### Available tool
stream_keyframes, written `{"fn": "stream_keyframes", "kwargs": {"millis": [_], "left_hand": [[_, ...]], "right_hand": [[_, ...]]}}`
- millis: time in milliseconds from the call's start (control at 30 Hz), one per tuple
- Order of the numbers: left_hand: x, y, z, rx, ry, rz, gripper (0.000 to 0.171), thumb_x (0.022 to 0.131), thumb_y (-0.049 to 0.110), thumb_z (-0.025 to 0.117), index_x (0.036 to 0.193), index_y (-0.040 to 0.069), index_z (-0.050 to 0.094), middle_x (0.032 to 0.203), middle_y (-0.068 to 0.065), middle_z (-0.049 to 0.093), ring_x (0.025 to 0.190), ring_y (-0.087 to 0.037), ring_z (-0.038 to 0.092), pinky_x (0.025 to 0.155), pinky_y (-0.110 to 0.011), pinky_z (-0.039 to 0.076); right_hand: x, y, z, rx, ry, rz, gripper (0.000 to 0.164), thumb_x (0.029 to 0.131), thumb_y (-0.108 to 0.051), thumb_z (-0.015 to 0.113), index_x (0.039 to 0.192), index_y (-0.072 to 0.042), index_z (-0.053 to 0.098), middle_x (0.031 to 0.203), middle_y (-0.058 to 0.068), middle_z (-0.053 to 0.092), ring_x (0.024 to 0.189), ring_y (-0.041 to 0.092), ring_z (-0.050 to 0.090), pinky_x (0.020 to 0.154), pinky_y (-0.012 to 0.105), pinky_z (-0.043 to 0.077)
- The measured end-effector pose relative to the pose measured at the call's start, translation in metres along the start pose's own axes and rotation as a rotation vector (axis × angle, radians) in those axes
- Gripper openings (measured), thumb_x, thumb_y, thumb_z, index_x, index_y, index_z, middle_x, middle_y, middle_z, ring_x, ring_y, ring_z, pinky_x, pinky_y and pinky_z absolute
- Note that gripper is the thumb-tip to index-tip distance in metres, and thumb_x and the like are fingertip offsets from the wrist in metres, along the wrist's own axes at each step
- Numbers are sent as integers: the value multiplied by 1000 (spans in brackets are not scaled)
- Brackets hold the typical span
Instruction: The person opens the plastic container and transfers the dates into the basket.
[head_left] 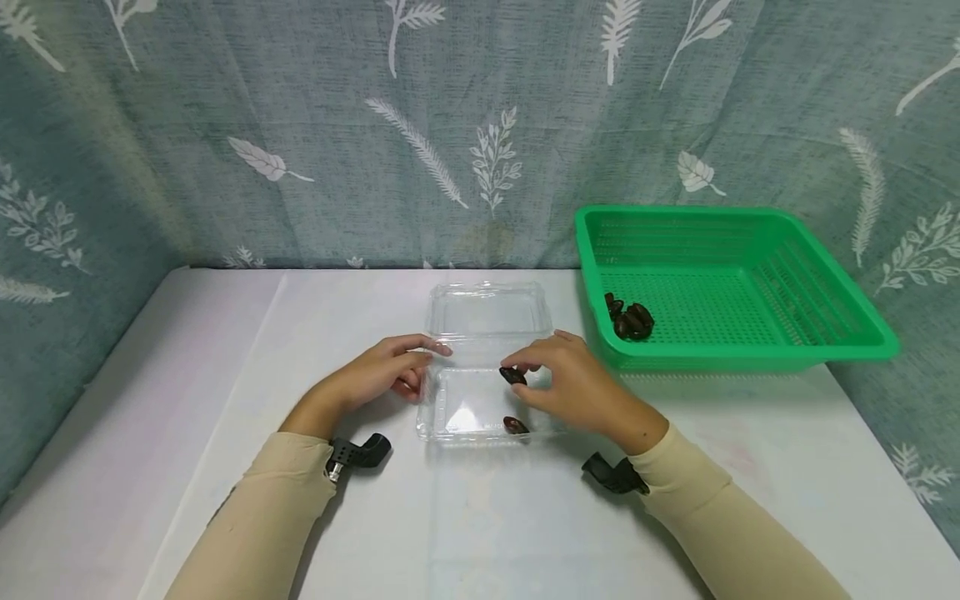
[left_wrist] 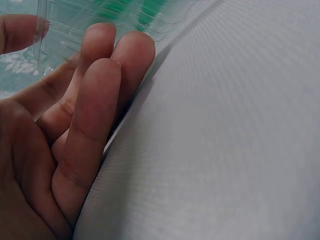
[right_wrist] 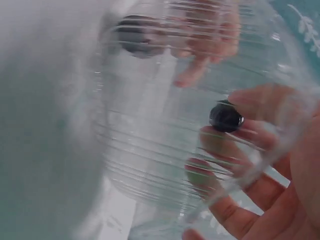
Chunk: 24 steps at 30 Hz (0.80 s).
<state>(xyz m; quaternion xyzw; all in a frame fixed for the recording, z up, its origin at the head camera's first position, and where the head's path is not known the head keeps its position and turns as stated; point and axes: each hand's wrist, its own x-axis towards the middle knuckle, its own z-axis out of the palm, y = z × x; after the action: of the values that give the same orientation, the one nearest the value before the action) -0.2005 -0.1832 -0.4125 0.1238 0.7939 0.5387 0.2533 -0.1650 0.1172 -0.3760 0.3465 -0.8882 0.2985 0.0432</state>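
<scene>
A clear plastic clamshell box point(head_left: 459, 400) lies on the white table with its lid point(head_left: 491, 312) folded back. My left hand point(head_left: 386, 371) holds the box at its left edge; in the left wrist view, the fingers point(left_wrist: 92, 100) curl beside the clear wall. Over the base, my right hand point(head_left: 573, 383) pinches a glossy dark brown oval piece point(head_left: 513, 376), resembling a date, between thumb and fingers. The right wrist view shows that dark piece point(right_wrist: 226, 117) through the ribbed plastic. Another brown oval piece point(head_left: 515, 425) lies in the box near its front wall.
On the right, a green plastic basket point(head_left: 738, 352) stands at the table's back edge. Several dark oval pieces point(head_left: 633, 322) are heaped in its left front corner. A patterned grey-green curtain point(head_left: 322, 125) hangs behind the white table point(head_left: 360, 533).
</scene>
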Motion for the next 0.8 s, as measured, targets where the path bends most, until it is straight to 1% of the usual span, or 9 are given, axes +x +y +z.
{"fn": "stream_keyframes", "kwargs": {"millis": [67, 133, 233, 333, 467, 567, 700, 800], "left_hand": [[0, 0, 0, 4, -2, -2, 36, 103, 26, 46, 134, 13, 60, 75, -4, 55, 71, -15, 61, 71, -30, 58], [0, 0, 0, 6, -3, -4, 36, 103, 26, 46, 134, 14, 60, 76, -3, 54, 71, -15, 60, 71, -30, 58], [0, 0, 0, 10, -3, 2, 37, 103, 27, 46, 135, 13, 59, 76, -3, 53, 71, -15, 60, 71, -30, 58], [0, 0, 0, 10, -1, 3, 37, 104, 27, 46, 135, 12, 59, 76, -3, 52, 70, -14, 60, 71, -30, 58], [-1, 0, 0, 13, -5, 7, 37, 104, 27, 46, 136, 12, 58, 77, -2, 51, 71, -13, 60, 72, -30, 59], [-2, 0, 0, 15, -4, 11, 37, 104, 27, 45, 135, 12, 59, 77, -2, 51, 71, -13, 60, 72, -30, 59], [-1, -1, -1, 16, -8, 17, 37, 104, 27, 45, 136, 12, 58, 77, -2, 50, 71, -13, 60, 72, -30, 59], [-1, -2, -1, 13, -24, 21, 38, 105, 26, 45, 136, 10, 57, 77, -1, 49, 71, -12, 59, 72, -29, 59]], "right_hand": [[0, -2, -3, 37, 15, -26, 25, 84, -10, 78, 109, -12, 76, 91, -4, 73, 89, 19, 65, 94, 45, 50], [-1, -4, -6, 73, 34, -60, 25, 84, -8, 77, 109, -10, 76, 92, -2, 73, 88, 21, 66, 85, 39, 52], [-1, -7, -11, 114, 81, -103, 26, 84, -7, 77, 110, -9, 76, 94, -1, 74, 89, 20, 67, 84, 37, 54], [-2, -9, -17, 124, 135, -143, 27, 84, -6, 77, 110, -9, 76, 95, -1, 74, 88, 18, 65, 82, 33, 54], [-3, -10, -24, 111, 194, -181, 29, 83, -4, 77, 112, -9, 75, 92, -1, 73, 85, 16, 61, 78, 30, 53], [-2, -8, -29, 103, 238, -202, 30, 83, -3, 78, 112, -9, 75, 91, -1, 73, 84, 18, 61, 77, 31, 51], [-1, -6, -37, 100, 298, -201, 30, 82, -2, 78, 112, -8, 75, 93, 1, 74, 85, 18, 62, 77, 32, 50], [-4, -3, -43, 83, 346, -165, 30, 82, -2, 79, 111, -7, 76, 96, 3, 75, 87, 17, 63, 77, 32, 51]]}}
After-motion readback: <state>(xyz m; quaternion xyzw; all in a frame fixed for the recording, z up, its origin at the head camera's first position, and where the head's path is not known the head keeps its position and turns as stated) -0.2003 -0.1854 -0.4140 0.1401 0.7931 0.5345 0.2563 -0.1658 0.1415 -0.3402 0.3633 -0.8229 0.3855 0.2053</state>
